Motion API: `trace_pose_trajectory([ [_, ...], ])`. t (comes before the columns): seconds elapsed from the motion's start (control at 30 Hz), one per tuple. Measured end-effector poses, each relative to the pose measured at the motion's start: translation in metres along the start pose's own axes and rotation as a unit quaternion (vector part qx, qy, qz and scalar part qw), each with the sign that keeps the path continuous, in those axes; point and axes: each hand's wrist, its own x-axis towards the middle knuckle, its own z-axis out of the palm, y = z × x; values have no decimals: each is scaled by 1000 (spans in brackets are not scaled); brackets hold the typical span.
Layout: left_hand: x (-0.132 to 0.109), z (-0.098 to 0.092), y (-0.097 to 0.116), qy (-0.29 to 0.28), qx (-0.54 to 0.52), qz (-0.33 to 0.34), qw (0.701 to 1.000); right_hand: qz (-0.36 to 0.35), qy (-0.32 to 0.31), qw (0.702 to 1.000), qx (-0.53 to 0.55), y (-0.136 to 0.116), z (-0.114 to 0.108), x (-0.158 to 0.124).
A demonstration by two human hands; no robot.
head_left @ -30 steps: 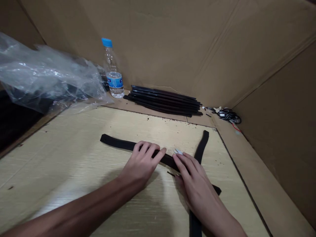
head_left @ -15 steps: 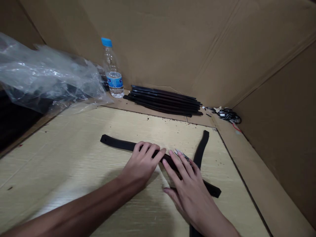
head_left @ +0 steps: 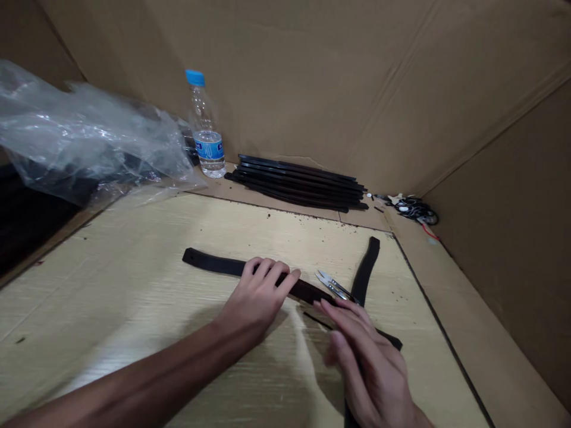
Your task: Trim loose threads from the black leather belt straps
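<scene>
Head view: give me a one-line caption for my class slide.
Left hand holds a black strip on the pale tabletop; right hand and silver snips are close by.

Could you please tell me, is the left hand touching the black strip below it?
Touching. The head view shows it: the left hand's fingers bend over the black strip, with no visible gap.

The left hand [head_left: 259, 300], toward 7 o'clock, is bare, with slim fingers and small bumps at the knuckles. The left arm [head_left: 147, 371], toward 8 o'clock, is bare too, long and smooth, thin at the wrist and fatter farther down. The right hand [head_left: 377, 368], toward 5 o'clock, is bare, with long, thin fingers and round tips. Part of it looks blurry.
</scene>
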Motion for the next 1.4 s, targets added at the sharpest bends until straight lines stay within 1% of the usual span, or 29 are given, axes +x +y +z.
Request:
trace_pose_trajectory([
  [0.07,0,2,-1,0,2,1,1000,36,24,998,52,1,-2,-3],
  [0.13,-1,4,-2,4,3,5,1000,52,44,994,84,2,-2,-4],
  [0.27,-2,7,-4,13,0,15,1000,30,87,992,91,1,-3,-2],
  [0.37,-2,7,-3,20,3,10,1000,19,93,993,64,0,-4,1],
  [0.43,-2,6,-2,34,6,2,999,12,67,997,31,0,-3,3],
  [0.47,-2,6,-1,44,5,0,999,3,42,999,12,-1,-2,4],
  [0.53,-2,5,0,59,2,-1,998,-27,-34,998,-37,-2,1,6],
  [0.6,-2,3,1,65,-2,-4,998,-49,-124,986,-100,-3,5,8],
  [0.67,-2,2,1,67,0,-11,998,-56,-198,965,-162,-4,9,9],
  [0.77,-2,1,1,75,13,-16,997,-50,-250,943,-216,-2,15,8],
  [0.87,-2,2,1,75,21,-13,997,-43,-268,932,-241,1,18,5],
  [0.97,-2,2,2,64,26,-11,998,-42,-275,928,-249,3,20,3],
  [1.07,-2,2,2,53,24,-9,998,-40,-271,928,-253,4,21,2],
  [1.4,-2,2,2,43,10,-4,999,-55,-266,921,-278,2,21,4],
])
